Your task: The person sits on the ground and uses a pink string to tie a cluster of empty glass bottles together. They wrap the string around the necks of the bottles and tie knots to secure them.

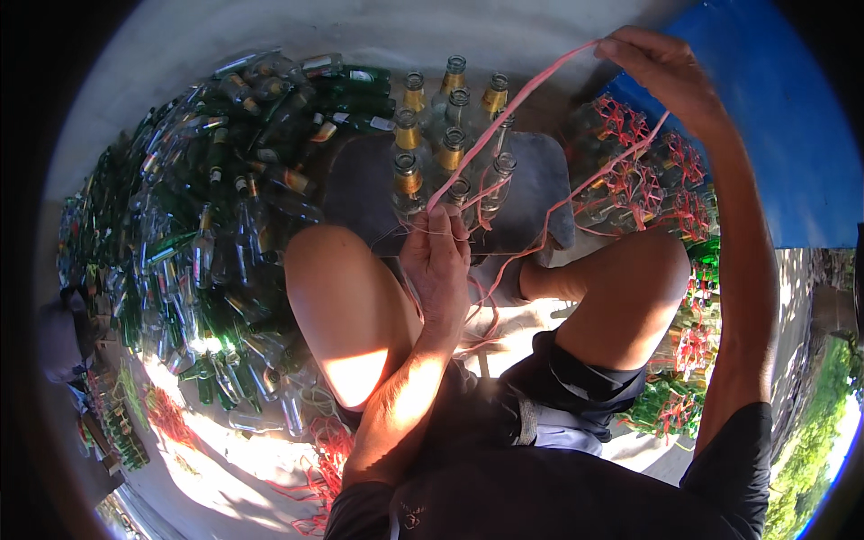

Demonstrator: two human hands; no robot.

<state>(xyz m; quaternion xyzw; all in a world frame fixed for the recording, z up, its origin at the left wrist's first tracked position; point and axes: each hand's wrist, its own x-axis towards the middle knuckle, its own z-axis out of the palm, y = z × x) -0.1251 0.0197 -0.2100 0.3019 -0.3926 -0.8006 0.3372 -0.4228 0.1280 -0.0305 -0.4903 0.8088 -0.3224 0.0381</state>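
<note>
Several clear glass bottles (453, 158), some with gold foil necks, stand upright in a tight group on a dark padded seat (358, 182) between my knees. My left hand (439, 250) pinches a pink plastic twine (499, 125) at the near side of the group, just in front of the closest bottles. From there the twine runs tautly up to my right hand (655, 71), raised at the upper right and closed on it. Another length hangs from the right hand and slopes down past the seat's right edge. A thin strand crosses the near bottle necks.
A large heap of loose green and clear bottles (270, 155) lies left. Bottle bundles tied with pink twine (631, 175) stand right, before a blue panel (763, 135). Loose red twine (331, 459) lies on the floor at lower left. A pale wall (378, 30) rises behind.
</note>
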